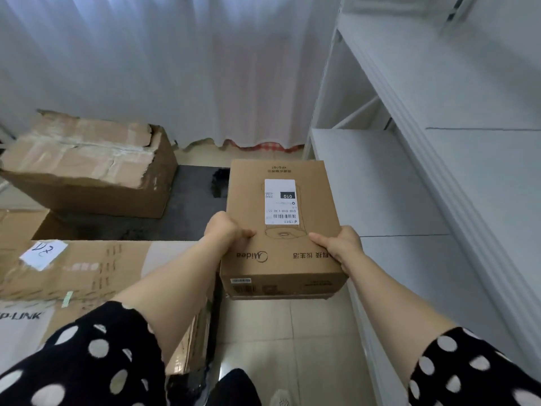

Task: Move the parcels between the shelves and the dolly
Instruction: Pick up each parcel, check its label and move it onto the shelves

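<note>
Head camera, wide-angle, looks forward-down, close over hands (281, 241); shelves (439, 142) right.

Left hand (227, 230) and right hand (339, 244) holding Midea parcel (281, 230), white shelves (409, 186) just beside

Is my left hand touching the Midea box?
Touching. The head view shows the left hand gripping the Midea box at its left edge, thumb on top.

Four parcels (281, 241) (87, 165) (20, 224) (102, 268), two hands (225, 232) (339, 247), one dolly (190, 200), one rack (380, 186)
</note>
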Demonstrator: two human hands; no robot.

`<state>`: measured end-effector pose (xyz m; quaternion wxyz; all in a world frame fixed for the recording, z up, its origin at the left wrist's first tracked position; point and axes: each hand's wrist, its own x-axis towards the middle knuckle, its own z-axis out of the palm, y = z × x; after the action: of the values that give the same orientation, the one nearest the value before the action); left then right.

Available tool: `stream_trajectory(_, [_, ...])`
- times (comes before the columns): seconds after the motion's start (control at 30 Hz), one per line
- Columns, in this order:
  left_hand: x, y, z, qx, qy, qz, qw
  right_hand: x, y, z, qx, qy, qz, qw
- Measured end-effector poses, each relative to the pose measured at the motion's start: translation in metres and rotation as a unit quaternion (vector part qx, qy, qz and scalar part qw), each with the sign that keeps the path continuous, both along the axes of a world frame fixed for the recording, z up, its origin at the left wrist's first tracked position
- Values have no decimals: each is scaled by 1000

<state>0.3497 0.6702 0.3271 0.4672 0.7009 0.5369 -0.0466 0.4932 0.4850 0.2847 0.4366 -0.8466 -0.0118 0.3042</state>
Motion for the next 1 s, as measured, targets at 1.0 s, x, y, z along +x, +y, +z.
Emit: stream_trajectory(1.0, [132,348,-214,-129,118,361,916,213,488,-202,-131,73,389,909])
